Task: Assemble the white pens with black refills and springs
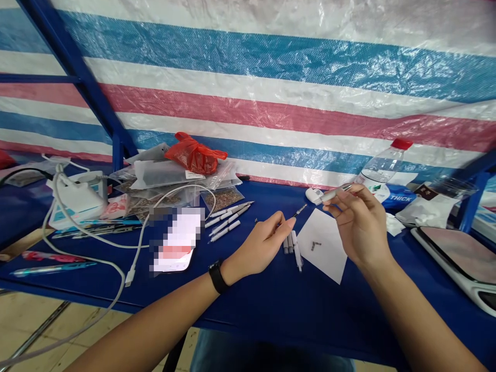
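My left hand (267, 240), a black band on its wrist, pinches a thin pen refill (300, 210) whose tip points up and to the right. In my right hand (360, 219) a white and grey pen barrel (335, 194) is held between thumb and fingers, tilted. The two parts are apart. Under and between the hands lie a sheet of white paper (329, 258) with a small dark mark on it, and some grey and white pen parts (297, 250). Several white pens (227, 227) rest on the table left of my left hand.
A phone (178, 243), white cable (116, 263) and coloured pens lie left on the blue table (248, 305). Plastic bags (163, 181) and a red bag (197, 155) are piled behind. At right stand a red-capped bottle (382, 165) and a scale (457, 253).
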Tool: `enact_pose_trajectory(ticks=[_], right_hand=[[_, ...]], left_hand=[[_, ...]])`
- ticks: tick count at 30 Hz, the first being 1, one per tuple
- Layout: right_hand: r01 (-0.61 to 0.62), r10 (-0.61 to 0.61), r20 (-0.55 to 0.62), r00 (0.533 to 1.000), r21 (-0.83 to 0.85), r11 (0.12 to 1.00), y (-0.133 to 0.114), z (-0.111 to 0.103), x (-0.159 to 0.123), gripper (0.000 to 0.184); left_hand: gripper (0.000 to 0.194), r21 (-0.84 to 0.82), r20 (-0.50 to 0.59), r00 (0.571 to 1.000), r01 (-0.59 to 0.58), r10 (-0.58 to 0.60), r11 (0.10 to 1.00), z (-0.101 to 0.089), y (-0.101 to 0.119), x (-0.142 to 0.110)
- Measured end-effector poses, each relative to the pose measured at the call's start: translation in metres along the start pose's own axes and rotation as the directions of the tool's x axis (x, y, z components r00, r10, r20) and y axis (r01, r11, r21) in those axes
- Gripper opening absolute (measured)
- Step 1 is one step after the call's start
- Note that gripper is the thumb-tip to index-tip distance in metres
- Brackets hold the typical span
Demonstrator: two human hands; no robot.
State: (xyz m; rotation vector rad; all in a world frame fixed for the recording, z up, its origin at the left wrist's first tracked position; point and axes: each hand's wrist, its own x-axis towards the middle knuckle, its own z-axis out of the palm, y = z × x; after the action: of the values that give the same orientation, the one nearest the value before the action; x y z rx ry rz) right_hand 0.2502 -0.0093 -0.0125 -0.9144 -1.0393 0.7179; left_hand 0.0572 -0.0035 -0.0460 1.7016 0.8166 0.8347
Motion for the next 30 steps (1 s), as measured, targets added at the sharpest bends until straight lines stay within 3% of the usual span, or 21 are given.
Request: enact_pose_trajectory(ticks=[5, 10, 15, 21, 25, 28, 30], right_hand=[[0.016, -0.009, 0.094, 0.995, -0.074, 0.997, 0.003, 0.003, -0.007, 0.025], [0.045, 0.013, 0.286, 0.958, -0.195, 0.98, 0.009, 0.005, -0.012, 0.027], [0.07, 0.033, 0.364, 0.931, -0.265, 0.962, 0.01, 0.006, -0.015, 0.029], [0.155, 0.007, 0.448, 0.894, -0.324, 0.933, 0.005, 0.001, -0.015, 0.031], [0.177, 0.014, 0.408, 0.913, -0.426, 0.887, 0.008, 0.003, -0.017, 0.046], [0.108, 0.095, 0.386, 0.917, -0.472, 0.875, 0.013, 0.004, -0.016, 0.066], [0.037, 0.162, 0.362, 0.918, -0.486, 0.873, 0.015, 0.004, -0.013, 0.069]], left_hand=[[0.041, 0.056, 0.026, 0.999, -0.02, 0.019, 0.998, 0.002, 0.0, 0.0], [0.038, 0.099, 0.065, 0.997, -0.057, 0.051, 0.993, -0.001, -0.004, 0.001], [0.031, 0.241, 0.036, 0.987, -0.16, 0.156, 0.957, -0.003, -0.009, 0.003], [0.022, 0.48, 0.014, 0.972, -0.212, 0.235, 0.851, -0.004, -0.011, 0.003], [0.028, 0.643, 0.068, 0.949, -0.278, 0.309, 0.713, -0.006, -0.012, 0.002], [0.035, 0.726, 0.119, 0.935, -0.311, 0.333, 0.613, -0.007, -0.013, 0.002], [0.036, 0.741, 0.112, 0.941, -0.293, 0.319, 0.604, -0.006, -0.013, 0.002]])
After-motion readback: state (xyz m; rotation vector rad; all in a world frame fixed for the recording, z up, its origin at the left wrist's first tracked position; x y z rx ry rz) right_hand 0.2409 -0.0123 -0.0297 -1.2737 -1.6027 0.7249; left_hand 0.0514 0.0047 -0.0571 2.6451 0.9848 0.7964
